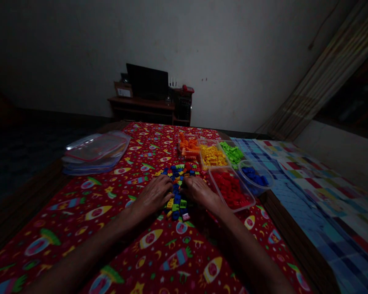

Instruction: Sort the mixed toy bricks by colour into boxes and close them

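Observation:
A loose pile of mixed building bricks [177,200], mostly blue, yellow and green, lies on the red patterned cloth in front of me. My left hand [158,192] rests on the pile's left side, its fingers bent and a little apart, with no brick visible in them. On the right side of the pile, my right hand [198,191] has its fingers closed together at the bricks. Its fingertips are partly hidden, and what they hold cannot be made out. One pink brick [186,217] lies at the near edge of the pile.
Beyond my right hand stand containers of red bricks [231,190], blue bricks [254,176], yellow bricks [214,156], green bricks [232,154] and orange bricks [189,147]. Stacked clear lids [95,153] lie at the left. A bed [313,192] adjoins the table's right side.

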`<state>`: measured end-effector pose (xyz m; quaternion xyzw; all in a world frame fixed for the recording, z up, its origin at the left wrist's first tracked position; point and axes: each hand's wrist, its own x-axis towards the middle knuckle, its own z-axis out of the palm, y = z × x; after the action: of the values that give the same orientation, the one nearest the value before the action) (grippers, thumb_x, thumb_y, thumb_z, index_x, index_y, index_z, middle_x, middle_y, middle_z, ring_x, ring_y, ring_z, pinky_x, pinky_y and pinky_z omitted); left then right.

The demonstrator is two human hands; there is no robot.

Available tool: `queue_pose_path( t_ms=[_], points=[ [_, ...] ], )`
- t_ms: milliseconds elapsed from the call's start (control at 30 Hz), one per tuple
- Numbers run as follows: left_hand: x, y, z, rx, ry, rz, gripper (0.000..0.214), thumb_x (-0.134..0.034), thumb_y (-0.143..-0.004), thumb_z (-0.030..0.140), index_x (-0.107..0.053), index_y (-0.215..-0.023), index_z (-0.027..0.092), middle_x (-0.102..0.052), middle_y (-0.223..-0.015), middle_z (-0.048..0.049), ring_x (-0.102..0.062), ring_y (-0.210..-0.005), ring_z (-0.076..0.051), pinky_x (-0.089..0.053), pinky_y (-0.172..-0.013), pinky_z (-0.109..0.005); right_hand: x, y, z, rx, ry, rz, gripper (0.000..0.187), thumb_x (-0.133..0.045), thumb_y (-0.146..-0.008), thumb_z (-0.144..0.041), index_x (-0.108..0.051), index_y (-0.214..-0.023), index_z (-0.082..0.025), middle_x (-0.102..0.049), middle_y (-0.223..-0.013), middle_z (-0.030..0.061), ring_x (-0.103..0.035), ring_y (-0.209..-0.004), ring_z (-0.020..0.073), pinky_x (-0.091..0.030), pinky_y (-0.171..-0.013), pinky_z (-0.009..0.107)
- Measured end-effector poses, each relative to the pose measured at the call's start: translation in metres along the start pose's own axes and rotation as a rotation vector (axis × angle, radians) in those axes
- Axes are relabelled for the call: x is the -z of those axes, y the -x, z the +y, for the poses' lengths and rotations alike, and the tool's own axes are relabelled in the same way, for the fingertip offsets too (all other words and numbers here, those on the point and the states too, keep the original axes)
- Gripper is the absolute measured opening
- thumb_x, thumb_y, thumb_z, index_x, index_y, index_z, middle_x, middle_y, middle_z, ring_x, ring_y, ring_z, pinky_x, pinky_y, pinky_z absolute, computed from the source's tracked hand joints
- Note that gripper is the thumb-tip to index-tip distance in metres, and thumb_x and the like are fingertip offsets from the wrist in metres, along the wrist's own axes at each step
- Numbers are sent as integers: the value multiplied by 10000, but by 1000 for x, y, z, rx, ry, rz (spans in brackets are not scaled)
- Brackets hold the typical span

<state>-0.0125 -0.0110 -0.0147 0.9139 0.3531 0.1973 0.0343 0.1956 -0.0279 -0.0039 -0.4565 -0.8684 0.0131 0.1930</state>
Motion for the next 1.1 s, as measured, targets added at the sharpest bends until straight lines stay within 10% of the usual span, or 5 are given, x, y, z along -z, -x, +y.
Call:
queue_pose_path(
  t_ms=[267,467,800,933,1100],
  points=[
    [-7,0,-3,-27,76,60,335,-509,-860,225,-530,-1194,204,-575,-1209,-96,-462,-1162,-246,-400,-999,-441,-1,-4,3,44,-95,-17,81,-538,-864,-196,-545,-929,-149,-601,-839,58,-541,-779,156,-398,-710,259],
    [-15,2,-12,-53,106,48,272,-508,-881,246,-555,-1141,187,-575,-1199,-110,-474,-1150,-236,-408,-996,-423,52,12,16,-70,-178,54,171,-479,-905,-290,-537,-1010,-168,-612,-887,47,-550,-805,157,-404,-715,258],
    [-20,0,-19,-80,159,61,212,-475,-905,293,-619,-1025,194,-611,-1089,-99,-533,-1060,-220,-455,-925,-373,149,70,139,-496,348,100,180,-509,-864,-292,-610,-897,-147,-636,-768,91,-552,-677,175,-372,-610,266],
    [-20,-1,-23,-47,182,115,243,-455,-910,323,-633,-1018,197,-628,-1103,-97,-546,-1077,-220,-448,-953,-386,149,70,146,-541,429,83,219,-510,-869,-337,-627,-906,-156,-649,-765,101,-561,-679,186,-364,-605,272],
    [-9,-8,-39,50,195,195,283,-438,-891,365,-656,-963,200,-671,-1047,-94,-594,-1014,-233,-476,-918,-401,117,32,98,-323,254,142,280,-394,-914,-274,-638,-842,-156,-615,-701,56,-506,-601,128,-310,-572,245]
  ],
)
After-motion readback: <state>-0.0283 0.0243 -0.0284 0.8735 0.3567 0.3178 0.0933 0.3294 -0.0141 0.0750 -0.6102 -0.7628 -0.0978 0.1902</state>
